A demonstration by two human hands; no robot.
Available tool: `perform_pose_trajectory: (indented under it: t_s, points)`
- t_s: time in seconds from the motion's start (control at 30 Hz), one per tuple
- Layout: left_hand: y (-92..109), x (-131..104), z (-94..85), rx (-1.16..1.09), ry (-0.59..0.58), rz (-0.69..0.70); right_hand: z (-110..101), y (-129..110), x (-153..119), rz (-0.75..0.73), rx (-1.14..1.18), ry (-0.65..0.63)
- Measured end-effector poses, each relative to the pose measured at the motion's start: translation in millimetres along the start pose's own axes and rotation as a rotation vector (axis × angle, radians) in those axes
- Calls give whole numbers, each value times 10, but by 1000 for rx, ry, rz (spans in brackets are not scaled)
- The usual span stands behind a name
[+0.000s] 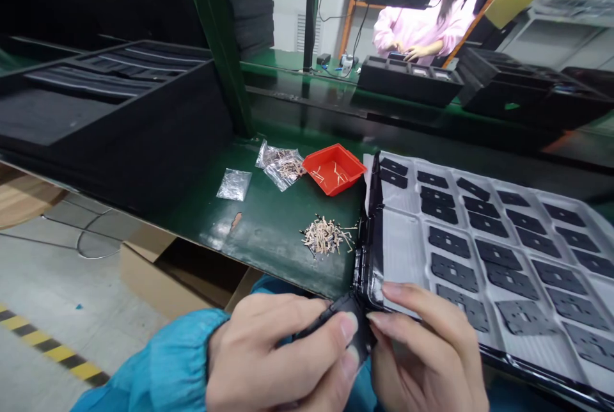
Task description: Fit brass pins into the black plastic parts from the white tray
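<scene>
My left hand (292, 348) is closed around a thin black plastic plate (359, 329), its thumb and fingers pressed on the plate's face. Against the plate's right edge are the bent fingertips of my right hand (426, 348); whatever they pinch is too small or hidden to make out. Just beyond the hands, a heap of small thin metal strips (327, 236) lies on the green bench. On the right, a black-rimmed tray with white lining (403, 245) carries several similar black plates (458, 271) in rows.
Behind the heap are a red bin (336, 166) with a few strips, clear bags of strips (283, 166) and another clear bag (234, 183). A large black divided box (144, 118) stands left. Under the bench sits a cardboard box (158, 271). A person in pink (422, 31) works opposite.
</scene>
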State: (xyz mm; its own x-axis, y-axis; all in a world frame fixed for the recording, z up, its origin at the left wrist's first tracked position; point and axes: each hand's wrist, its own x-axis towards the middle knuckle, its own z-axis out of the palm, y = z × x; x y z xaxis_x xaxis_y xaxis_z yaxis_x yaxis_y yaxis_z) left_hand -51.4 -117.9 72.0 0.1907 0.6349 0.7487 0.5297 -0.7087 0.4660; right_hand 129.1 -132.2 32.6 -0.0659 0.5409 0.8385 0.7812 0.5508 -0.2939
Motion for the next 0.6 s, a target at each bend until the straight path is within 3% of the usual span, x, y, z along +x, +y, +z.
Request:
perform_pose_trajectory:
  t_s: [0.1, 0.2, 0.4, 0.47, 0.6]
  points:
    - [45, 31, -133, -11, -113, -74, -16, -89, -18, 9, -14, -17]
    - [24, -82, -124, 41, -183, -31, -43, -160, -29, 30, 5, -76]
    - [-79, -104, 109, -17, 83, 96, -150, -102, -25, 75, 37, -294]
    - [-67, -84, 93, -11, 28, 73, -170, -56, -19, 76, 76, -359]
    - [-11, -72, -41, 21, -152, 6, -160, -9, -16, 89, 36, -358]
